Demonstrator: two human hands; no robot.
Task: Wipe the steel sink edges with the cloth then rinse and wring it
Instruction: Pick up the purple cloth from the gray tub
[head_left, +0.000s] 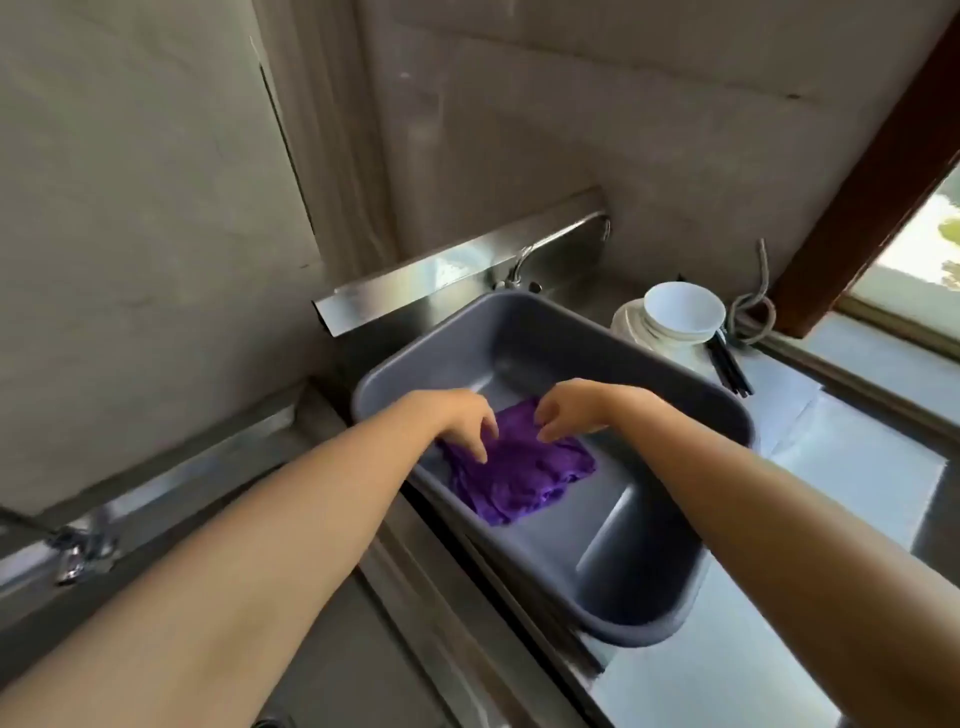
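Observation:
A purple cloth (519, 473) lies crumpled on the bottom of a grey plastic basin (613, 332) that sits in the steel sink (467, 597). My left hand (462, 421) reaches into the basin with its fingers curled down onto the cloth's left part. My right hand (576, 410) hovers over the cloth's upper edge, fingers bent and pinching at the fabric. Whether either hand has a firm hold on the cloth is unclear. A steel tap (519, 265) stands behind the basin against the steel backsplash (447, 270).
White bowls (675, 317) are stacked on the steel counter (857, 467) at the right, with dark chopsticks (732, 369) beside them. A grey cord (753, 306) hangs near the brown window frame (872, 176). Another tap (78, 551) is at the far left.

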